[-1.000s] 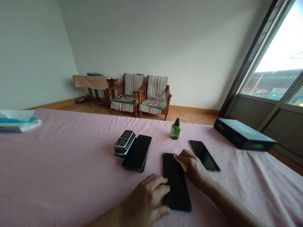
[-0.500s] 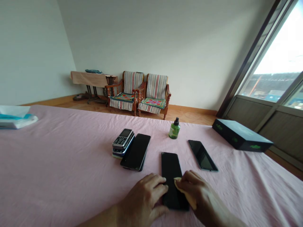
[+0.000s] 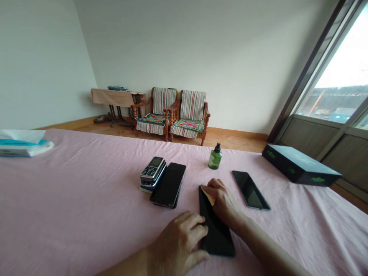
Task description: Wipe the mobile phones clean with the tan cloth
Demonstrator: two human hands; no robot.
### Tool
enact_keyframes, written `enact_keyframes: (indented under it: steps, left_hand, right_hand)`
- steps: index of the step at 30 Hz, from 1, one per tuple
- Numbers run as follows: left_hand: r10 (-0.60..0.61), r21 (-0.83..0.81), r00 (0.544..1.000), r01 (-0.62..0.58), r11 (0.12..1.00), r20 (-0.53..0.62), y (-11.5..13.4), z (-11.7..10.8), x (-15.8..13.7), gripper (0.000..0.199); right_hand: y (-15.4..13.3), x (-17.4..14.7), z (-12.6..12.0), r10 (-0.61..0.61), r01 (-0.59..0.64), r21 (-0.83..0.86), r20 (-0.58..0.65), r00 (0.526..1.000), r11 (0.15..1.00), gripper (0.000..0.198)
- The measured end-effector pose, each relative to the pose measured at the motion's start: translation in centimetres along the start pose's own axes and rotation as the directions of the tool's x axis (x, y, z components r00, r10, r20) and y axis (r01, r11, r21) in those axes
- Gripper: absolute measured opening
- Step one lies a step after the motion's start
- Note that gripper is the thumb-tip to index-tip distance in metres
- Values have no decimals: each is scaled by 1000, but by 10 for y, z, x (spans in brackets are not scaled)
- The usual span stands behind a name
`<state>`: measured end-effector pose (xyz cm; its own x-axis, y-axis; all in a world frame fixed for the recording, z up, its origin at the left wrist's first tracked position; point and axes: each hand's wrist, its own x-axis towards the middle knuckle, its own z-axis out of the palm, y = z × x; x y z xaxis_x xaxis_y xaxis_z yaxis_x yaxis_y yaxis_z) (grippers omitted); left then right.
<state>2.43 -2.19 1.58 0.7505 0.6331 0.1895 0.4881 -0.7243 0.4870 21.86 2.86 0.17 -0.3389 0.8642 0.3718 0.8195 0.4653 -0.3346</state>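
Observation:
A black smartphone (image 3: 218, 234) lies flat on the pink cloth in front of me. My left hand (image 3: 182, 241) holds its left side, fingertips on the edge and thumb by the lower corner. At the phone's far end, my right hand (image 3: 220, 199) is closed on a small yellow cloth (image 3: 208, 195) and presses it to the screen. Left of it lie large black smartphones (image 3: 169, 186), one on top of another. Beside them is a stack of keypad phones (image 3: 153, 168). To the right rests another smartphone (image 3: 250, 189), screen up.
A green spray bottle (image 3: 215, 157) stands beyond the phones. At the right is a black box (image 3: 300, 165) with green marks. A tissue pack (image 3: 25, 145) sits at the far left on the pink tablecloth (image 3: 86, 199). Two wooden chairs (image 3: 188, 111) stand against the wall.
My right hand has slid the yellow cloth from the middle of the phone up to its far end. My left hand stays at the phone's left edge. The view has shifted slightly.

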Motion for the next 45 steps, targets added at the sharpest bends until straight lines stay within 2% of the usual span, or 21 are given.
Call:
enact_keyframes:
  steps: [5,11,13,24,32,37,41,45]
  left_hand:
    - [-3,-27,1000,3,1000,-1,2,-1,0,41]
    - [-3,-30,1000,3,1000,2,1,-1,-1,46]
    - [2,-32,1000,-2,999,-3,1,0,-1,46]
    - [-19,-38,1000,18,999,-24,3,3,3,42]
    - [-50,-52,998,48,997,-31,5,5,3,39]
    - [-58,-58,998,56,997,-27,6,5,2,41]
    - [-64,-106,995,56,993,-74,5,7,2,48]
    - [-156,-120,981,142,983,-117,4,9,2,49]
  right_hand:
    - [-10,-14,-2,-38,37,35,20,999,999,30]
    - [9,-9,-1,153,-161,-120,-74,986,980,30]
    - [13,-6,-1,171,-180,-141,-74,983,973,29]
    - [-5,9,11,-8,7,-36,-12,1000,999,31]
    - [-5,8,8,-19,20,13,-36,999,1000,29]
    - [-14,-5,2,-43,43,91,-6,999,995,22]
    - [-23,-25,-3,-55,51,160,19,998,986,21]
    - [-31,-44,-7,-65,52,215,55,996,975,25]
